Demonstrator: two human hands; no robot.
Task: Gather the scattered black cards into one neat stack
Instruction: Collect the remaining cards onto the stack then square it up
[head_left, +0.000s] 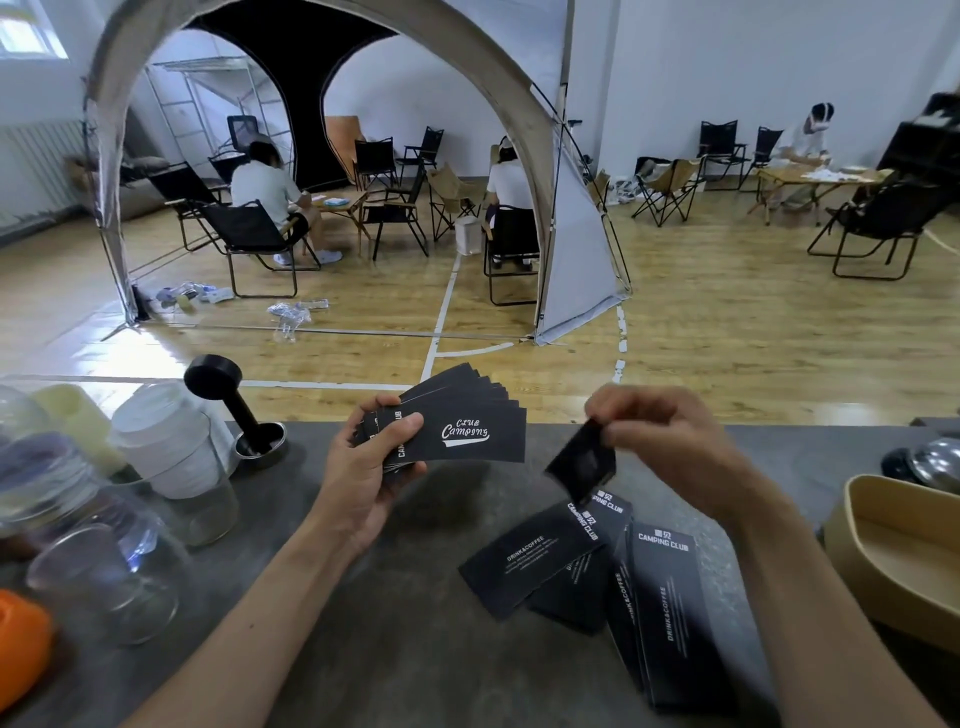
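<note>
The grey counter (415, 623) runs off the bottom and both sides of the view, and the glass jars (104, 561) at its left edge are blurred. On its right part lie about 4 loose cards (665, 613), overlapped so an exact count is uncertain, their long axes running from near to far, the nearest partly cut by blur. The left hand (363, 478) clasps a fanned stack of cards (457, 431), long axis pointing right, thumb pressed across the top. The right hand (670, 441) pinches 1 blurred card (582, 462), hanging tilted above the loose ones.
</note>
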